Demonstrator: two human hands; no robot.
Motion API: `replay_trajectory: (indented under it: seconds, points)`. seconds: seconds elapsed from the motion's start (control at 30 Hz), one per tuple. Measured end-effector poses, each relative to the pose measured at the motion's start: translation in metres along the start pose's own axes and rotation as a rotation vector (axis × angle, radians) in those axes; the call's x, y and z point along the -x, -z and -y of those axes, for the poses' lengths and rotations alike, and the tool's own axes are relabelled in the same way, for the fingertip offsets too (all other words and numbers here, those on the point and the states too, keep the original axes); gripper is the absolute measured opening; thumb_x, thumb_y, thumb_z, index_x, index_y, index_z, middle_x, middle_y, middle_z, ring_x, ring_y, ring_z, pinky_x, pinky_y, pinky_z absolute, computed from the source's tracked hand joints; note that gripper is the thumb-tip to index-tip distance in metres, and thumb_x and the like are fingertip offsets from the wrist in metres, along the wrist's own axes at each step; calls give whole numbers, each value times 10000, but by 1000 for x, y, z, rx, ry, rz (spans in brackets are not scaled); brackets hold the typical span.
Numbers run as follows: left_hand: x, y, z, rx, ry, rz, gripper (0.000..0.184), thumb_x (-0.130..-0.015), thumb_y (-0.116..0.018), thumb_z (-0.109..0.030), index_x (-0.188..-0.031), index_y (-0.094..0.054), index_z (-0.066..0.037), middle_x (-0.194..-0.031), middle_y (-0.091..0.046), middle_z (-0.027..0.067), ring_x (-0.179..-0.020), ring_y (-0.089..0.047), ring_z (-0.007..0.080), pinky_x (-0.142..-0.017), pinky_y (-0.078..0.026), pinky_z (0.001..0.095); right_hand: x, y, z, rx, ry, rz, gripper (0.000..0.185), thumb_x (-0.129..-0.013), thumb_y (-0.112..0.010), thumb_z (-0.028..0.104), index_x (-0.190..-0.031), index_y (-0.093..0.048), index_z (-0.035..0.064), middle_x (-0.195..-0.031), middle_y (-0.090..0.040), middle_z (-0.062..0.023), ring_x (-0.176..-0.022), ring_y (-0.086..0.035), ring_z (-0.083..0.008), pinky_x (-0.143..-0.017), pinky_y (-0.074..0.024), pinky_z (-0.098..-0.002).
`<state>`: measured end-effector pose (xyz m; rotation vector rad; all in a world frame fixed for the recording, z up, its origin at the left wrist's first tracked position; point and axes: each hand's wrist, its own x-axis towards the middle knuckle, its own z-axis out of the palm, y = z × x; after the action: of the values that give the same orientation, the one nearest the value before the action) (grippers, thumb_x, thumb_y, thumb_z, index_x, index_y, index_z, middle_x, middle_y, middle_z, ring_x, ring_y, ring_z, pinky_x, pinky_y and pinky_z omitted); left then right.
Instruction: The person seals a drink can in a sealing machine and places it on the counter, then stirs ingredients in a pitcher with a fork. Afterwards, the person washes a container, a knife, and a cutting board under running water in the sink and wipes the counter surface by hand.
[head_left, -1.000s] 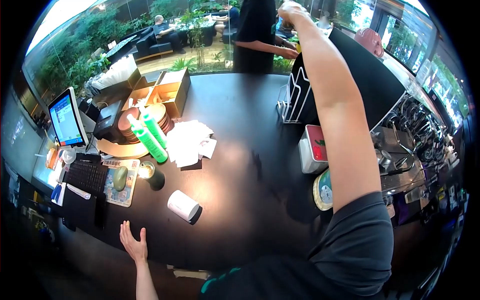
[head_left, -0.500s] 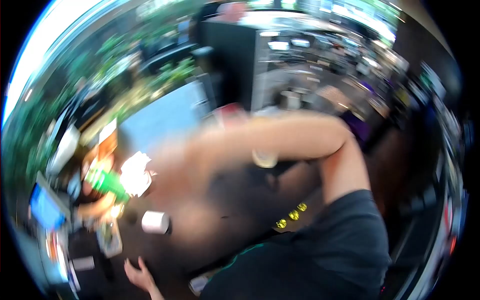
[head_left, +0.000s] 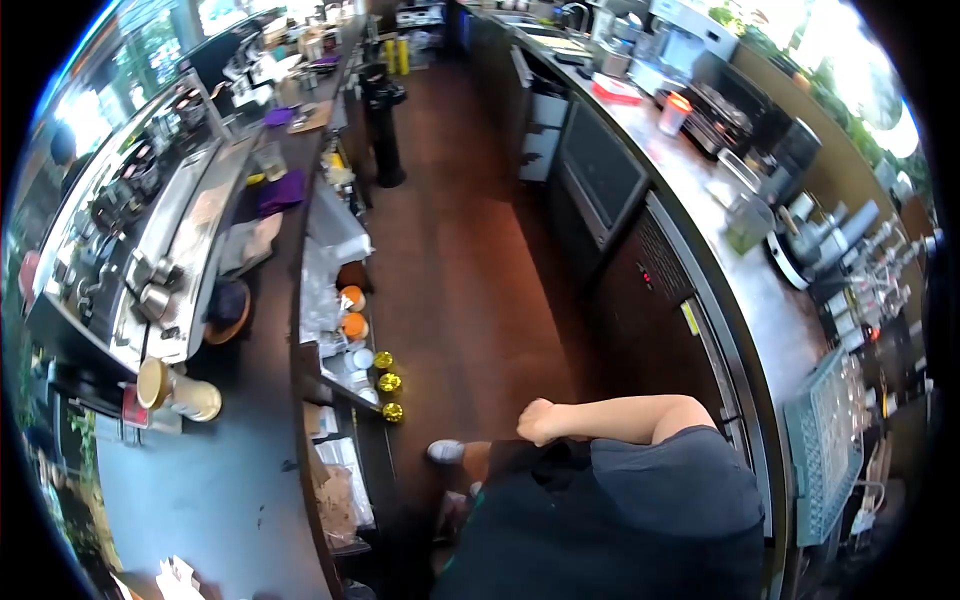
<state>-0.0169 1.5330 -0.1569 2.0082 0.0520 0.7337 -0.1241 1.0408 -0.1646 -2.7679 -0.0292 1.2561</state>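
Note:
My right hand point(head_left: 537, 422) is curled into a fist in front of my body, above the dark floor. Its forearm runs across from a dark grey short sleeve, and nothing shows in the fingers. The fist touches no object; gold-coloured round items point(head_left: 391, 382) on the open low shelf are the closest things on its left. My left hand is out of sight. Below me, a light shoe point(head_left: 446, 452) stands on the floor near the shelf.
A jar with a tan lid point(head_left: 180, 390) lies tilted in view on the left counter point(head_left: 200, 490). The reddish-brown floor point(head_left: 450, 250) runs between both counters. A black bin-like stand point(head_left: 382, 125) is farther along. On the right are built-in fridges point(head_left: 650, 270) and a blue-grey glass rack point(head_left: 820, 460).
My view has swung right, from the counter to the aisle. My right arm, earlier stretched across the counter, is now bent near my body. The open left hand and white cup have left view.

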Motion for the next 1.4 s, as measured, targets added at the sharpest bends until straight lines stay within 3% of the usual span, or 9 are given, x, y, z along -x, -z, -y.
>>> replay_trajectory:
  seconds: [0.07, 0.13, 0.17, 0.3, 0.43, 0.67, 1.1, 1.3, 1.4]
  points:
    - [24, -49, -80, 254, 154, 260, 264, -903, -619, -175, -1011, -600, 65, -918, -618, 115, -804, -607, 263, -736, -524, 369, 4, -59, -29, -388, -169, 304, 333, -794, -675, 303, -1065, -699, 112, -1028, -695, -127, -1030, -642, -298, -851, -516, -415]
    - [50, -90, -82, 149, -497, 966, 299, -892, -566, -98, -1177, -553, -9, -948, -650, 130, -841, -626, 265, -751, -510, 394, 17, -116, -49, -565, -343, 110, 392, -816, -649, 331, -1159, -655, 141, -1105, -673, -117, -1084, -616, -294, -894, -497, -416]
    - [64, -109, -101, 214, -479, 1293, 310, -892, -573, -102, -1189, -552, -14, -953, -653, 131, -843, -630, 258, -755, -513, 387, 24, -139, -58, -614, -409, 42, 406, -823, -641, 341, -1177, -643, 143, -1128, -664, -115, -1095, -611, -290, -900, -494, -415]
    - [143, -187, -96, 95, 189, 1850, 355, -895, -602, -118, -1235, -545, -33, -976, -667, 135, -852, -646, 229, -774, -522, 360, 86, -204, -93, -862, -561, -117, 394, -829, -632, 366, -1166, -651, 162, -1143, -659, -111, -1092, -610, -290, -906, -492, -414]
    - [182, -256, -91, 1, 559, 1824, 404, -897, -631, -134, -1282, -538, -53, -999, -681, 139, -861, -662, 201, -793, -531, 332, 141, -232, -149, -872, -558, -240, 373, -831, -640, 374, -1128, -660, 150, -1075, -682, -120, -1001, -640, -328, -848, -514, -434]
    - [269, -382, -348, 125, -298, 1988, 497, -856, -699, -160, -1309, -534, -40, -1077, -683, 145, -961, -660, 190, -859, -524, 323, 320, -214, -280, -849, -1007, -1477, 258, -866, -645, 236, -1078, -657, 88, -817, -686, -138, -735, -671, -291, -676, -531, -378]
    - [491, -652, -711, 795, -164, 2113, 250, -900, -647, -115, -1116, -618, 6, -945, -658, 71, -820, -601, 108, -743, -500, 242, 421, -219, -397, -1393, -1597, -1786, 418, -855, -661, 69, -1263, -574, 41, -1061, -657, -89, -895, -622, -136, -662, -505, -253]
    - [621, -780, -887, 733, -147, 2096, 454, -834, -738, -297, -1106, -598, 39, -790, -608, 70, -638, -573, 90, -567, -483, 234, 411, -208, -480, -1050, -1702, -2217, 715, -917, -592, 437, -1453, -345, 33, -1343, -508, -159, -1228, -466, -212, -898, -451, -326]
    - [680, -812, -918, 631, -280, 2402, 719, -737, -824, -350, -1240, -518, 62, -704, -575, 47, -579, -557, 90, -534, -474, 230, 409, -195, -496, -1160, -1784, -2356, 654, -945, -493, 515, -1374, -463, 21, -1305, -544, -140, -1185, -505, -186, -879, -456, -306]
